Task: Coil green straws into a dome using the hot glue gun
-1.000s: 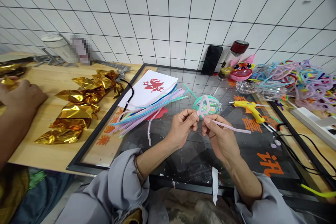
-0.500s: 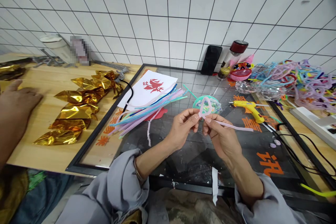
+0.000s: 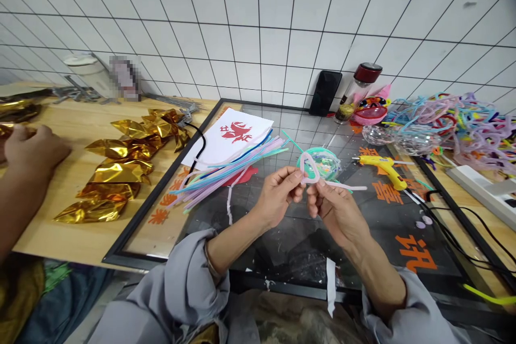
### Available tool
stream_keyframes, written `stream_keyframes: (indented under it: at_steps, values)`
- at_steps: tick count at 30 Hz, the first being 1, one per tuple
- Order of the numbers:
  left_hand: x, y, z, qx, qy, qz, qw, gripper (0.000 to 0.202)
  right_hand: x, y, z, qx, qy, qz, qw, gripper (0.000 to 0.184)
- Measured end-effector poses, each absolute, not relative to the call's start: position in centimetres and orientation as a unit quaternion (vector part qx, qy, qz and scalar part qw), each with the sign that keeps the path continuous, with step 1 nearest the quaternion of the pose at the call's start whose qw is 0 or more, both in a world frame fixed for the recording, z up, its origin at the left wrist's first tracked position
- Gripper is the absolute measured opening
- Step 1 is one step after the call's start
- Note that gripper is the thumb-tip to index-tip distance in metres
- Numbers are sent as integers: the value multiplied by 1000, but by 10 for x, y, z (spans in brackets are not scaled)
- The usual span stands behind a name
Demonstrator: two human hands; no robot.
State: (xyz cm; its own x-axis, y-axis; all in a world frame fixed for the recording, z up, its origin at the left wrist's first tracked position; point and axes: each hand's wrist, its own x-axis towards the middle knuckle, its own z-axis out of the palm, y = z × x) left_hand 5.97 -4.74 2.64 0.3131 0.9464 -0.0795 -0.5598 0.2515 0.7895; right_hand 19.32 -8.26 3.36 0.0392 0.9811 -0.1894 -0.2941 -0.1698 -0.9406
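Both of my hands meet over the dark glass work surface [image 3: 290, 242]. My left hand [image 3: 278, 196] pinches one side of a pale pink pipe cleaner [image 3: 310, 169] bent into a small loop. My right hand [image 3: 334, 209] pinches the other side, and the loose end sticks out to the right. Just behind the loop lies a round clear piece ringed in green [image 3: 324, 164]. A bundle of pastel pipe cleaners [image 3: 229, 172] lies left of my hands.
A yellow glue gun [image 3: 381, 164] lies right of the loop, its cords trailing off. A tangle of coloured pipe cleaners [image 3: 455, 118] fills the back right. Gold foil pieces [image 3: 121, 166] cover the wooden table, where another person's hand [image 3: 34, 150] rests. A phone [image 3: 325, 92] and bottle [image 3: 357, 91] stand by the wall.
The loop has tightened and the pink free end has swung shorter and lower. The other person's hand on the left has closed from flat.
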Motion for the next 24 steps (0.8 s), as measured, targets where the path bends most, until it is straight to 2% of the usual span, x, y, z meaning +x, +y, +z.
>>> stream_keyframes:
  at_steps: [2, 4, 6, 7, 9, 12, 17, 24]
  values:
    - [59, -45, 27, 324, 300, 536, 719, 45, 192, -89, 31, -514, -443, 482, 554, 44]
    - [59, -44, 29, 319, 312, 552, 705, 45, 192, -93, 30, -533, -548, 259, 590, 29]
    - [60, -44, 29, 328, 315, 550, 700, 45, 193, -95, 30, -517, -617, 72, 589, 7]
    - [60, -45, 29, 337, 315, 546, 700, 44, 193, -94, 30, -506, -642, 29, 576, 13]
    - [61, -46, 27, 361, 313, 539, 694, 43, 194, -92, 30, -493, -678, 45, 544, 23]
    - [62, -49, 22, 407, 316, 537, 668, 40, 194, -90, 27, -496, -675, 161, 521, 14]
    - [61, -51, 19, 436, 303, 538, 655, 38, 192, -91, 23, -494, -596, 283, 566, 8]
    - [61, -53, 24, 434, 300, 535, 659, 39, 197, -89, 23, -488, -556, 314, 595, 5]
